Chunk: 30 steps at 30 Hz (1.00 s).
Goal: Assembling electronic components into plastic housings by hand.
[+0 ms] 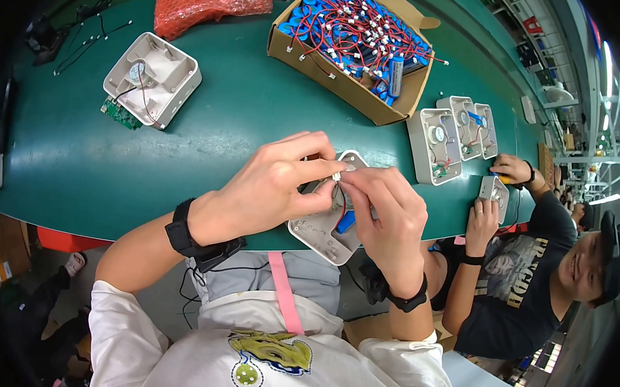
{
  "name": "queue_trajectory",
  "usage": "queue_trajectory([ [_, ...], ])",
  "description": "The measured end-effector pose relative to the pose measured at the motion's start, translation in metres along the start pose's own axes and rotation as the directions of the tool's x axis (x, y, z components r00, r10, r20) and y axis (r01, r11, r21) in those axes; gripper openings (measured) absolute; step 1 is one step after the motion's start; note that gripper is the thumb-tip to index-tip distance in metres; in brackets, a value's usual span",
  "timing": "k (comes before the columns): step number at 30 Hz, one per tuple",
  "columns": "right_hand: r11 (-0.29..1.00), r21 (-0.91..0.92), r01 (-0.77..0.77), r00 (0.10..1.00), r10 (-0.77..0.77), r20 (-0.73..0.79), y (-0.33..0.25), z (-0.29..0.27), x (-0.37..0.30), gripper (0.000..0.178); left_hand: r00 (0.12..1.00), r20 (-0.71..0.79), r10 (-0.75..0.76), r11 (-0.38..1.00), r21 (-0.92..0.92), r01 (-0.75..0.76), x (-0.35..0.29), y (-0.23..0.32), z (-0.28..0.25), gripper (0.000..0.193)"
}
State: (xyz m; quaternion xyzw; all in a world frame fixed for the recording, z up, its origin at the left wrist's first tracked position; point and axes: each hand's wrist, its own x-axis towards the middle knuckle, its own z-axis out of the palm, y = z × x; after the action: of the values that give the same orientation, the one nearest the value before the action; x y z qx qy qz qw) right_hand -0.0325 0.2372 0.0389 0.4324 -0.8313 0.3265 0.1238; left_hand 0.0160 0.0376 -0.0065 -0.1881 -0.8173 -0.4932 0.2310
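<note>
A pale plastic housing (313, 244) sits in front of me at the table's near edge, partly hidden under both hands. Inside it lies a blue battery cell (347, 222) with red and black wires running up to my fingers. My left hand (275, 180) pinches a small white wire connector (337, 176) between thumb and forefinger. From the other side, my right hand (388, 206) is closed at the same connector, its thumb and fingertips meeting the left ones. Whether one plug or two joined halves are between the fingers is too small to tell.
Beyond my hands stands a cardboard box (377, 113) of blue cells with wired plugs. At left lies an open housing (182, 92) beside a green circuit board (121, 113). Red bubble wrap (211, 5) is behind. Several housings (435, 140) stand at right, near a co-worker's hands (484, 218).
</note>
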Motion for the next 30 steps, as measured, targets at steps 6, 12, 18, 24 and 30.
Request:
queue_trajectory([
  [6,1.0,-0.023,0.02,1.0,-0.019,0.007,0.0,0.003,-0.002,0.019,1.0,0.01,-0.005,1.0,-0.007,0.005,-0.001,-0.001,0.0,0.032],
  [12,0.999,-0.041,0.023,0.999,-0.021,0.031,-0.004,0.001,-0.001,0.02,1.0,0.018,0.019,1.0,0.02,-0.019,-0.002,0.001,0.001,0.033],
  [18,0.997,-0.069,0.034,0.999,-0.034,0.006,-0.005,-0.002,-0.002,0.022,0.999,0.022,-0.034,0.999,0.006,0.034,-0.001,0.002,-0.004,0.03],
  [24,0.921,-0.065,-0.384,0.916,0.389,0.097,-0.055,-0.026,-0.053,0.058,0.953,0.151,-0.263,0.963,-0.022,0.269,0.008,0.012,-0.022,0.023],
  [30,0.921,-0.208,-0.33,0.943,0.33,-0.038,-0.074,0.006,-0.08,0.08,0.928,0.222,-0.3,0.947,-0.048,0.317,0.014,0.024,-0.023,0.015],
])
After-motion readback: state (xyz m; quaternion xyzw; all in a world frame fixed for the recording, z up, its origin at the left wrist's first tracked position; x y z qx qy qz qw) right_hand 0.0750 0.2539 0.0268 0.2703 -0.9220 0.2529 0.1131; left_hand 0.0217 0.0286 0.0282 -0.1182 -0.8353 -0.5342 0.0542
